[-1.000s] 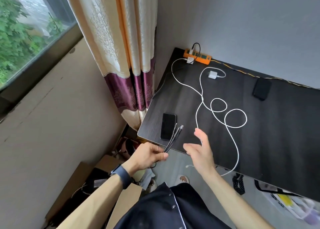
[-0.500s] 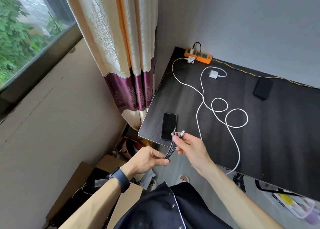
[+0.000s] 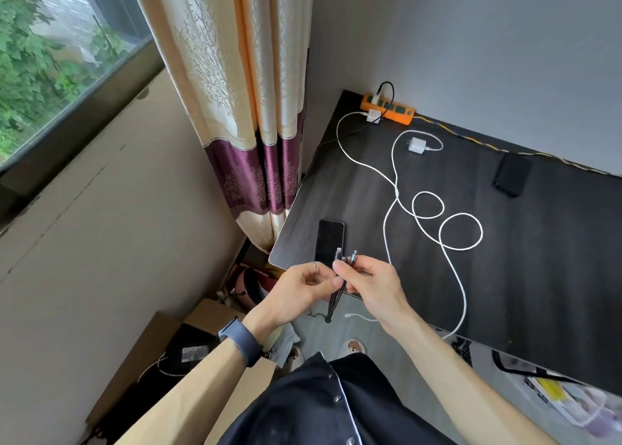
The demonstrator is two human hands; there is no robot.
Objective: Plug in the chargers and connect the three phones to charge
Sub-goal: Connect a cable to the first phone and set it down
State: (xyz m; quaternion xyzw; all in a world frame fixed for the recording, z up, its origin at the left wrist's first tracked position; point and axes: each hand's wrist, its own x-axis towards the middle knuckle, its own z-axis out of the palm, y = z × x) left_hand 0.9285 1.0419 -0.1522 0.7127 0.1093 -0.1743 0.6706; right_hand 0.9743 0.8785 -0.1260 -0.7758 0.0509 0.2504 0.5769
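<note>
Where both hands meet at the near corner of the dark desk: dark braided multi-head cable, pinched between thumb and curled fingers of the left hand and of the right hand, connector tips upward, tail hanging below the desk edge. Black phone: flat, screen up, just beyond the tips. Second black phone: flat, far side, well apart. White cables: looped across the desk, one end hanging off the front edge. White charger: loose on the desk, near the orange power strip. Another white charger: touching the strip's near side. Wristwatch: left wrist.
</note>
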